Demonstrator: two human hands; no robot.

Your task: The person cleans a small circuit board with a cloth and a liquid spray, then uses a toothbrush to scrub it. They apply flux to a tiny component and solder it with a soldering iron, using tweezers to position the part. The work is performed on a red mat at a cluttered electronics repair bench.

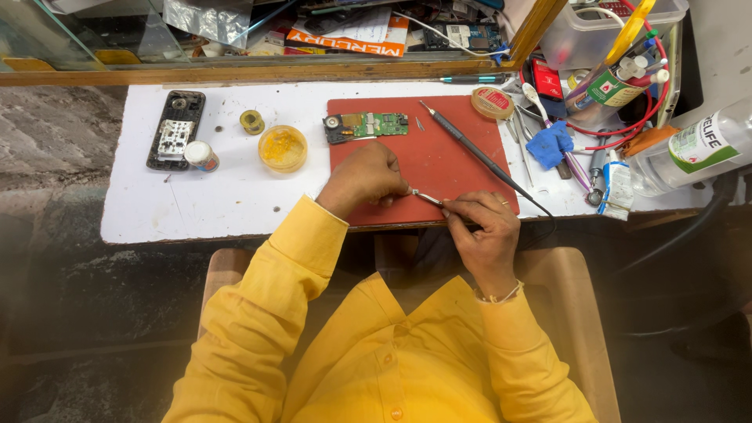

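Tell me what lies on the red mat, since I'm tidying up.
On the red rectangular mat lie a green circuit board and a thin dark soldering iron. Both hands rest on it, covering whatever is beneath.

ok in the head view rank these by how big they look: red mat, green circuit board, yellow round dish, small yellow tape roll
1. red mat, by far the largest
2. green circuit board
3. yellow round dish; shorter than the board but rounder, so these two are close and I wouldn't split them firmly
4. small yellow tape roll, the smallest
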